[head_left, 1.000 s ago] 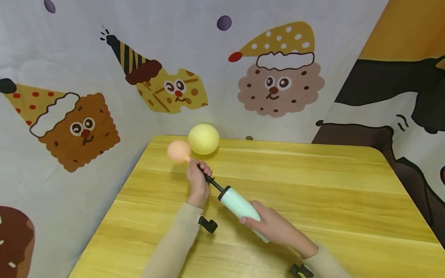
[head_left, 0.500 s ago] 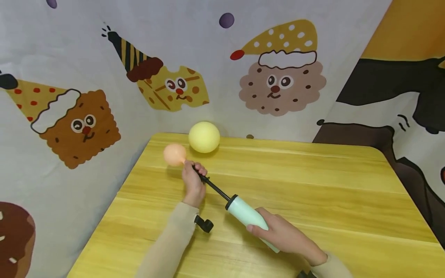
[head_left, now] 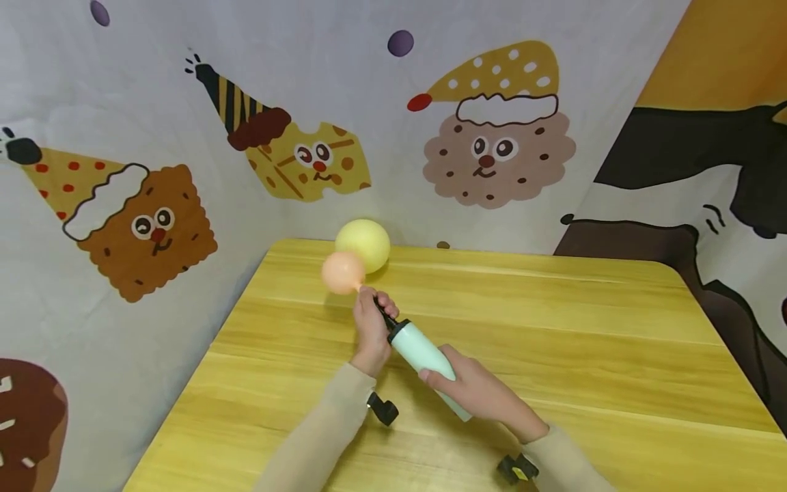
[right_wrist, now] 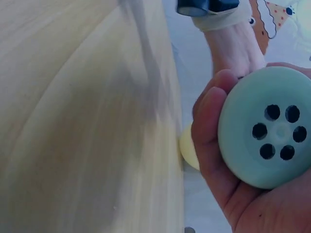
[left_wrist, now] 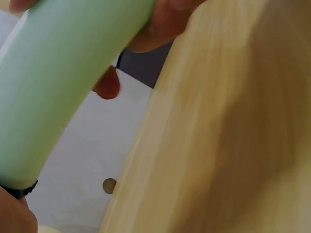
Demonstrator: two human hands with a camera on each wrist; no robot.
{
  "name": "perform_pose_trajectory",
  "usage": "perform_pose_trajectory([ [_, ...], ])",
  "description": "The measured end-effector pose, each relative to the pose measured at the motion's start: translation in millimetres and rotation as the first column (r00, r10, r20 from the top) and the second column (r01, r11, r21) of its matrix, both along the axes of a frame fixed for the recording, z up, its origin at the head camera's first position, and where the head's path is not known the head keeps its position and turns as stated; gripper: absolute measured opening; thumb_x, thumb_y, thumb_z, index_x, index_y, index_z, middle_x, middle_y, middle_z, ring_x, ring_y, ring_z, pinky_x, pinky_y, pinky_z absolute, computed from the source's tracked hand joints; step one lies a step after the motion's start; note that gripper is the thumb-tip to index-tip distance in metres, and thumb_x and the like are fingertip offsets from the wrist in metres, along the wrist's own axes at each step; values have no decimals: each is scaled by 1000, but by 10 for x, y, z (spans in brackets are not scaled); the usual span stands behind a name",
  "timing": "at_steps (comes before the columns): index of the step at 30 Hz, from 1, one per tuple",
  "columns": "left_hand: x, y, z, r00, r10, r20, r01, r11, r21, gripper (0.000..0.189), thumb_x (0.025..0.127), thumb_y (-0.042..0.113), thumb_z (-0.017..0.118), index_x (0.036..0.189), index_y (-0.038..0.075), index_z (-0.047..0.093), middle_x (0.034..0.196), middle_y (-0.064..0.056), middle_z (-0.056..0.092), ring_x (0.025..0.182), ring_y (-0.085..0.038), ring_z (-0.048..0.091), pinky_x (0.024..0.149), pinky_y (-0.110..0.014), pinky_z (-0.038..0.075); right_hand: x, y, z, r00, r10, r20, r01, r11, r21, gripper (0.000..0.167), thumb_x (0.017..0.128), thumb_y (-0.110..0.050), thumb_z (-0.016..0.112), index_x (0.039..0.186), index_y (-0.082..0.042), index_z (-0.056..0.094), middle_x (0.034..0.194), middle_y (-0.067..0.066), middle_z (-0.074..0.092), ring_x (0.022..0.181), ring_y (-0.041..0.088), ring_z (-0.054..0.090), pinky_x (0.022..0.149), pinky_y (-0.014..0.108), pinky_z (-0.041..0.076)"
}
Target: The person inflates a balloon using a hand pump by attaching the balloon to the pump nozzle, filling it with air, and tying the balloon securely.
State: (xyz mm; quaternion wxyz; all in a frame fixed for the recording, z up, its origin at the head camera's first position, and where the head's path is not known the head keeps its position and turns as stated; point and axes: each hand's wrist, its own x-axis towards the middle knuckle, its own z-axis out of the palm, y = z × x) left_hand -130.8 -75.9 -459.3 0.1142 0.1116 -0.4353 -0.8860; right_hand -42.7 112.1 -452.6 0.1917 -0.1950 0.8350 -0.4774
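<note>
A mint-green balloon pump (head_left: 425, 355) is held at a slant above the table, its black nozzle end toward the far left. My left hand (head_left: 371, 324) grips the black nozzle end, where a small, partly inflated orange balloon (head_left: 343, 272) sticks out past the thumb. My right hand (head_left: 476, 386) wraps round the green barrel. Its holed round end (right_wrist: 280, 131) faces the right wrist camera. In the left wrist view the barrel (left_wrist: 73, 82) fills the upper left, and the right hand's fingers (left_wrist: 167, 24) curl round it. The balloon's neck is mostly hidden by the left hand.
Behind the orange balloon a larger yellow balloon (head_left: 369, 239) rests at the table's back edge. The wooden table (head_left: 584, 342) spreads under both hands. A printed cloth (head_left: 393, 171) with cartoon biscuits and cheese hangs behind it and to the left.
The pump first drew out, showing a long black rod, as my hands moved apart. Now my hands are close together, the rod is pushed in, and the orange balloon has shifted right, overlapping the yellow one.
</note>
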Motion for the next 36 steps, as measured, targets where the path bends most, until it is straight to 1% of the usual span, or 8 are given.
perform_pose_trajectory([
  [5,-111,-87,62,1000,17,-15,-18,1000,-26,40,113,24,31,77,11,44,65,4,44,51,-7,42,49,-19,38,10,14,8,1000,-6,9,7,1000,-20,52,107,-44,56,132,1,51,88,8,64,64,19,65,48,34,56],
  [12,-246,-409,123,993,114,-24,-114,993,22,40,115,28,30,80,13,43,68,3,46,53,-8,42,49,-19,38,235,277,48,999,9,45,-10,1000,12,56,107,-43,57,142,-1,49,98,7,66,75,21,67,55,33,56],
  [14,-267,-460,133,993,116,-28,-115,992,44,39,115,30,30,82,13,42,69,3,45,53,-8,41,49,-19,37,285,354,53,999,17,44,-18,1000,15,52,107,-41,57,141,-2,50,97,6,66,75,19,66,56,32,55],
  [17,-280,-482,137,993,109,-36,-106,991,81,37,115,27,30,82,13,41,68,4,45,52,-7,41,48,-18,37,317,407,46,999,21,29,-22,1000,16,49,107,-40,58,138,-4,51,96,4,65,74,15,64,57,32,55],
  [21,-243,-440,100,993,111,-37,-107,991,85,38,114,21,29,79,13,42,66,3,44,51,-7,41,47,-18,36,304,366,15,999,32,18,-32,999,9,48,107,-40,58,137,-3,52,95,3,65,74,13,63,59,31,55],
  [27,-156,-272,63,990,126,-57,-122,990,70,37,114,20,30,80,13,43,66,3,45,52,-7,41,48,-18,36,183,242,-20,1000,20,-12,-19,999,38,55,105,-44,59,137,-1,51,93,2,66,72,12,63,56,31,55],
  [32,-32,-80,-7,997,72,-37,-70,996,61,35,114,20,29,83,12,43,68,3,44,54,-7,42,50,-19,38,25,116,-2,999,6,-39,-4,999,53,59,104,-48,59,137,1,52,92,3,67,71,13,65,54,32,55],
  [36,20,-3,-9,999,42,-27,-41,998,49,37,114,21,30,80,12,45,68,3,44,54,-8,43,51,-20,39,-75,46,34,999,3,-33,-1,999,52,61,104,-49,59,137,1,52,90,4,67,69,15,65,52,34,55],
])
